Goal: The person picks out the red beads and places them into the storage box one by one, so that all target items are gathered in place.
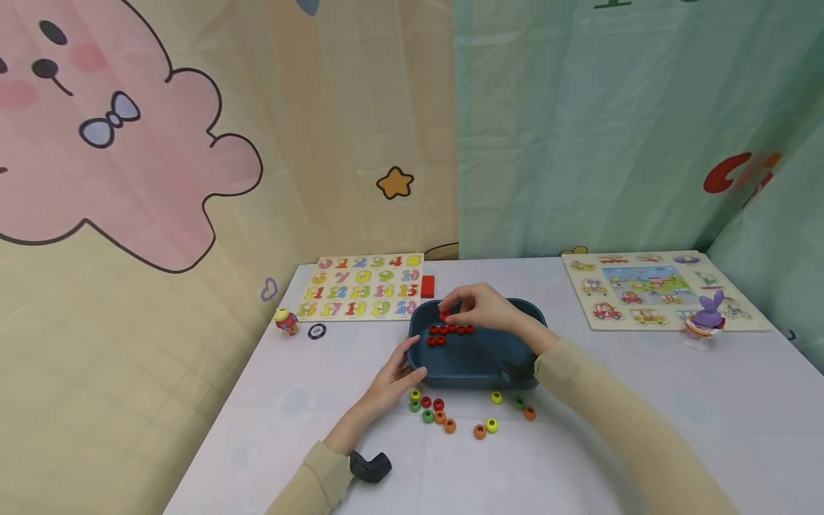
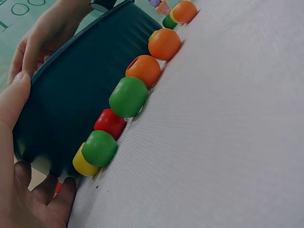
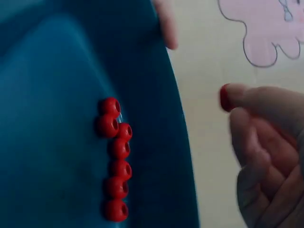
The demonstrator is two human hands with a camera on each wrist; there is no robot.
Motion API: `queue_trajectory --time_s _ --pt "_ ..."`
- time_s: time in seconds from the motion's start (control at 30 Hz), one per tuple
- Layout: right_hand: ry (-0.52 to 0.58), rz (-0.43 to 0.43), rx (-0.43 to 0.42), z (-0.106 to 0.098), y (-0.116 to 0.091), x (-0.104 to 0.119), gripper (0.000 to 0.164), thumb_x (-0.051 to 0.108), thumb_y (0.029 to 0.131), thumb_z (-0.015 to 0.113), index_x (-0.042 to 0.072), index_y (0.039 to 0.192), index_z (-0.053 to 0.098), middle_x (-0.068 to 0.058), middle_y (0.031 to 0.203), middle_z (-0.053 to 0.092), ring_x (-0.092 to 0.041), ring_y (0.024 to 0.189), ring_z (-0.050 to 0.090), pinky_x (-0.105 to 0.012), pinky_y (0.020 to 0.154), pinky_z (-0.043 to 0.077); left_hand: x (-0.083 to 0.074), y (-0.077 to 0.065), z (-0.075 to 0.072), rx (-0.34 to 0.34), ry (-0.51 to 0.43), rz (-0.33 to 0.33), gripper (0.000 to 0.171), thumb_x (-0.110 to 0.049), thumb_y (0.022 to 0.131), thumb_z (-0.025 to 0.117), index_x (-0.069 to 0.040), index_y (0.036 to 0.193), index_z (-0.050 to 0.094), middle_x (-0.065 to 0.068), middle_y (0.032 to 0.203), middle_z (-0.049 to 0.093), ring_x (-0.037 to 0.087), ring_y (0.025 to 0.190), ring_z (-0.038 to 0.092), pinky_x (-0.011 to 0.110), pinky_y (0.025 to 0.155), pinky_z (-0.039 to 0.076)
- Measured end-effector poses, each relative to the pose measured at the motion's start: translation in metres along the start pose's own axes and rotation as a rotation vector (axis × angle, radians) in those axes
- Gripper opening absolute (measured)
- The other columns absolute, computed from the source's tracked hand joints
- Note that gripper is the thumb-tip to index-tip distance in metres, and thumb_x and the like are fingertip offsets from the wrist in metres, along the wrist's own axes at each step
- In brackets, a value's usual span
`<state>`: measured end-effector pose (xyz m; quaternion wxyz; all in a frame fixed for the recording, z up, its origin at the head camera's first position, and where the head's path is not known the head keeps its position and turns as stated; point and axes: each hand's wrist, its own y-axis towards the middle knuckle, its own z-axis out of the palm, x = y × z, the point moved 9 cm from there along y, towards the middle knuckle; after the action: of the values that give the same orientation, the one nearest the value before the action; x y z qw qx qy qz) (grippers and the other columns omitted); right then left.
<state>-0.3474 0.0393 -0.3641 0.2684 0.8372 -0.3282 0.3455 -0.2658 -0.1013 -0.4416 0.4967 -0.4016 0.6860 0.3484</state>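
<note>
A dark blue plastic bin (image 1: pixel 476 360) stands on the table, with several red beads (image 3: pixel 120 169) lined up along one side inside it. My right hand (image 1: pixel 481 307) is over the bin's far left part and pinches a red bead (image 3: pixel 225 98) between thumb and fingertip. With my left hand (image 1: pixel 389 380) I hold the bin's near left corner, the thumb by the rim and the other fingers spread along the wall. Just in front of the bin lie loose beads: green (image 2: pixel 128 97), orange (image 2: pixel 165 44), yellow (image 1: pixel 496 397) and red (image 1: pixel 438 404).
A number puzzle board (image 1: pixel 363 286) lies at the back left, a red block (image 1: pixel 428 287) beside it. At the back right is a vehicle puzzle board (image 1: pixel 656 293) with a purple toy figure (image 1: pixel 708 315). Another small figure (image 1: pixel 286 321) and a round disc (image 1: pixel 317 331) are at the left edge.
</note>
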Motion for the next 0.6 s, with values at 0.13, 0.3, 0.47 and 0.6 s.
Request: queue_trajectory --time_s 0.13,0.3,0.47,0.6 --pt "0.032 0.083 0.042 0.009 0.006 -0.024 0.027 0.015 0.079 0.068 0.005 0.103 0.065 -0.002 0.095 0.064 -0.022 0.067 0.059 -0.029 0.059 0.051 0.002 0.0 0.001 0.007 -0.007 -0.005 0.062 -0.024 0.091 0.053 -0.017 0.142 0.02 0.009 0.148 0.005 0.032 0.126 0.03 0.035 0.096 0.036" --pt "0.061 0.171 0.119 0.021 0.01 -0.047 0.025 0.012 0.077 0.07 0.005 0.1 0.065 -0.003 0.091 0.065 -0.015 0.068 0.059 -0.028 0.063 0.052 0.002 0.0 0.001 0.01 -0.015 -0.004 0.061 -0.022 0.091 0.052 -0.016 0.142 0.019 0.01 0.148 0.005 0.033 0.126 0.03 0.036 0.096 0.036" --pt "0.027 0.195 0.19 0.032 0.014 -0.058 0.023 0.01 0.076 0.07 0.006 0.098 0.065 -0.003 0.088 0.065 -0.014 0.07 0.06 -0.027 0.065 0.052 0.0 0.0 0.001 0.01 -0.023 0.004 0.059 -0.017 0.092 0.05 -0.014 0.142 0.019 0.012 0.148 0.005 0.034 0.126 0.029 0.036 0.095 0.037" --pt "-0.032 0.209 0.218 0.036 0.014 -0.063 0.021 0.008 0.075 0.07 0.008 0.096 0.066 0.0 0.086 0.065 -0.012 0.073 0.06 -0.026 0.066 0.052 0.0 0.001 0.001 0.015 -0.026 0.011 0.059 -0.016 0.092 0.05 -0.014 0.142 0.019 0.013 0.148 0.005 0.035 0.126 0.029 0.036 0.095 0.037"
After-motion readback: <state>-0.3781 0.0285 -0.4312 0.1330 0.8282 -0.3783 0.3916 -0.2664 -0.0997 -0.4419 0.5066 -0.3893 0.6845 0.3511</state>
